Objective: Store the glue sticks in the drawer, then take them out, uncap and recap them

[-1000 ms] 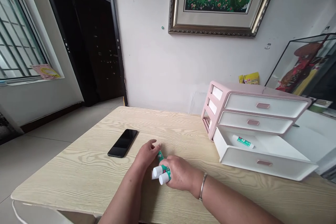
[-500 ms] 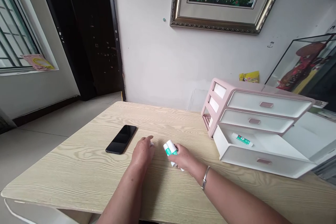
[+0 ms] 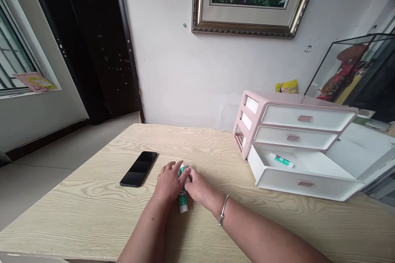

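Observation:
Both my hands meet over green-and-white tubes near the middle of the wooden table. My left hand curls around their upper ends. My right hand, with a bracelet at the wrist, closes on them from the right. One tube's white cap sticks out below the hands. How many tubes are under the fingers I cannot tell. One more green-and-white tube lies in the open bottom drawer of the pink drawer unit.
A black phone lies face up left of my hands. The drawer unit's two upper drawers are closed. A yellow packet sits behind it by the wall. A glass case stands at the right. A dark doorway opens at the back left.
My right hand has brought the tubes back left to meet my left hand, and the tubes now lie lengthwise under both hands. The camera has shifted slightly.

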A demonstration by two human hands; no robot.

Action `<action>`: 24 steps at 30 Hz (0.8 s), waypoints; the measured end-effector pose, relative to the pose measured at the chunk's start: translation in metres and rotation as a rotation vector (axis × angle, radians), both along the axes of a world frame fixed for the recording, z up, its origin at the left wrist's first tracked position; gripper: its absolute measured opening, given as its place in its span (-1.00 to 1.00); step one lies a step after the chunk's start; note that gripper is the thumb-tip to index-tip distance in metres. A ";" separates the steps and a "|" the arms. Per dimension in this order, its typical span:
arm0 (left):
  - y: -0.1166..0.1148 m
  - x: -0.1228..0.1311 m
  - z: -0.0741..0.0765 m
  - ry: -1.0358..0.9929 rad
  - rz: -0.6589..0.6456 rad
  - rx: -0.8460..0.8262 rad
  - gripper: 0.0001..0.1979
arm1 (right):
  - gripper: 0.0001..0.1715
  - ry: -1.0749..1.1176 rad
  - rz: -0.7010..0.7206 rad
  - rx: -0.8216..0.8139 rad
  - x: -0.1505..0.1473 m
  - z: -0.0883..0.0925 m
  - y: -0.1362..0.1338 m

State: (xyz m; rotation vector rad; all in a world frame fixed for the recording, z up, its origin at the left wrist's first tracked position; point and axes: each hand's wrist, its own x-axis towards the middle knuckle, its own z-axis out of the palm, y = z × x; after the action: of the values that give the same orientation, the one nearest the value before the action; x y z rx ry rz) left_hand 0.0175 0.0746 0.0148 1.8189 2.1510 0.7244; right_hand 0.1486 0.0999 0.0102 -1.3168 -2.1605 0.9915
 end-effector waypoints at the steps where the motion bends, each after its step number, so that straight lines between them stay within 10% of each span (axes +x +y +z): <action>1: -0.003 0.003 0.003 0.048 -0.014 -0.018 -0.45 | -0.30 0.005 -0.019 -0.016 0.003 -0.003 0.000; 9: -0.016 0.011 0.020 0.215 -0.082 -0.107 -0.56 | -0.38 0.103 -0.068 0.032 0.068 -0.007 0.001; 16: -0.011 0.016 0.012 0.336 -0.109 -0.115 -0.45 | -0.67 -0.053 -0.303 0.465 0.200 0.066 0.029; 24: -0.007 0.015 0.007 0.326 -0.108 -0.143 -0.44 | -0.81 -0.603 -0.610 0.121 0.297 0.109 0.075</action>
State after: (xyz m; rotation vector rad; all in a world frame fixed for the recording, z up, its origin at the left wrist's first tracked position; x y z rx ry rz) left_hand 0.0322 0.0677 0.0220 2.0724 2.2033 0.2552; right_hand 0.4457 0.1746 0.1195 -2.2258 -1.9187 0.2301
